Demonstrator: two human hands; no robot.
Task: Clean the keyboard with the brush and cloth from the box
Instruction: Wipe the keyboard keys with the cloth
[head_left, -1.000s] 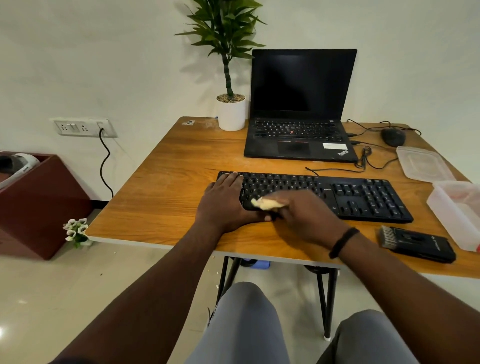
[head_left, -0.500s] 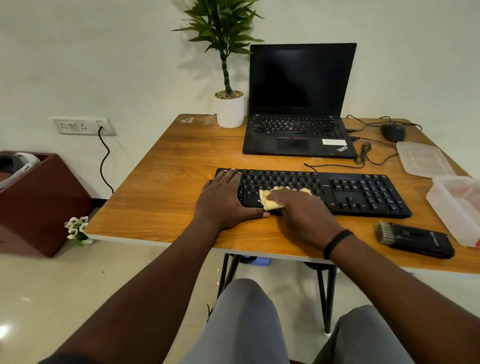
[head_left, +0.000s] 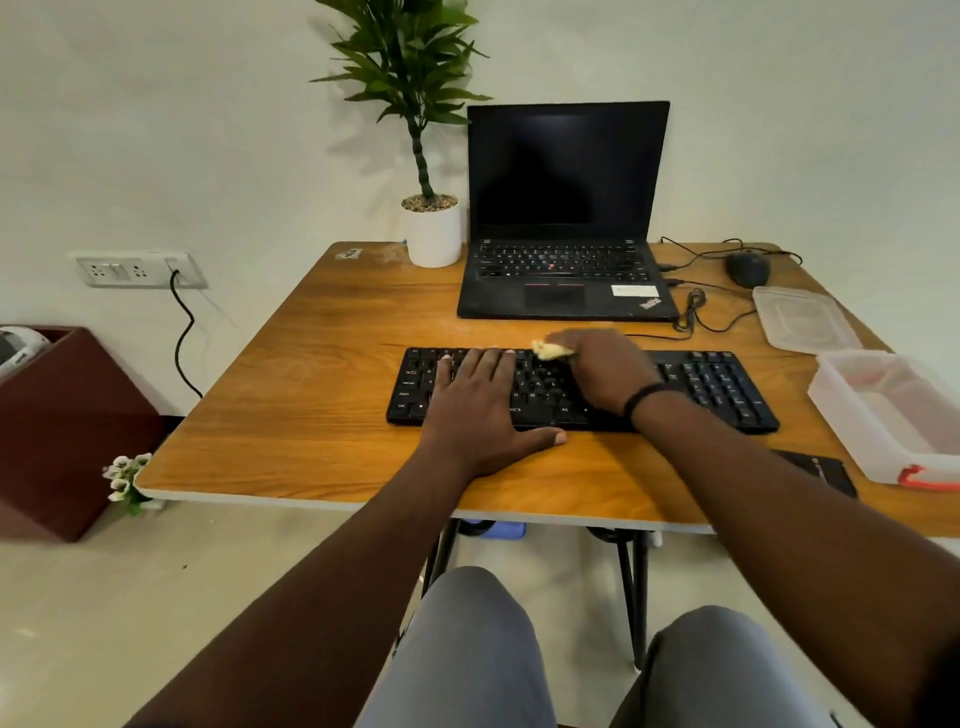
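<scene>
Here the left hand (head_left: 480, 410) lies flat with straight fingers spread over the left half of the black keyboard (head_left: 727, 384), its thumb stretched along the table edge of the keyboard's near side. Just beside it, the right hand (head_left: 605, 371) bunches a small yellow cloth (head_left: 550, 349) in its curled fingers and presses it on the top row of keys near the keyboard's middle; only a corner of the cloth shows past the fingers, and the hand is slightly blurred. A black band (head_left: 647, 396) circles the right wrist. Beyond the right hand, across a strip of bare wooden table (head_left: 322, 395), stands an open black laptop (head_left: 566, 208) with a dark screen, and to the left of that a potted plant (head_left: 423, 156) in a white pot. Far to the right of the right hand sit a clear plastic box (head_left: 883, 415) with a red clip and, beyond it, its clear lid (head_left: 802, 318); a black mouse (head_left: 748, 267) with its cable lies further back still. Close under the right forearm, a black brush (head_left: 826, 470) shows only partly, its bristle end hidden by the arm.
</scene>
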